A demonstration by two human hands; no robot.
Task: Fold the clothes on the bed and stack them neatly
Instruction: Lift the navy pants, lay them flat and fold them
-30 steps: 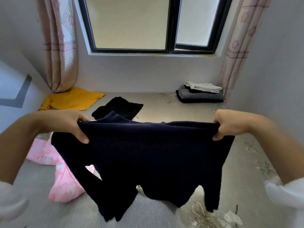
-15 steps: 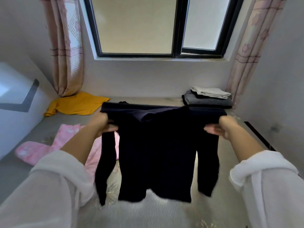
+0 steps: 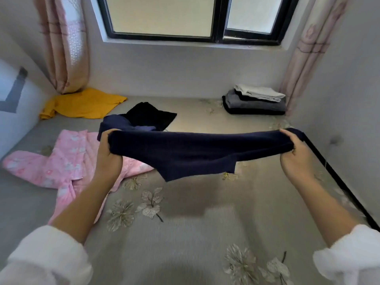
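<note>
Fingers of left hand (image 3: 109, 153) and right hand (image 3: 296, 155) pinch navy sweater (image 3: 195, 153), stretched taut between them, above bed (image 3: 185, 233). Spreading step, apparently; next, lay it flat below.

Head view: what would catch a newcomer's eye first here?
A navy garment stretched in the air between the left hand and right hand, above the grey floral bed. Unfolded pink and yellow clothes lie at left, and a folded stack sits in the far right corner by the curtain.
</note>
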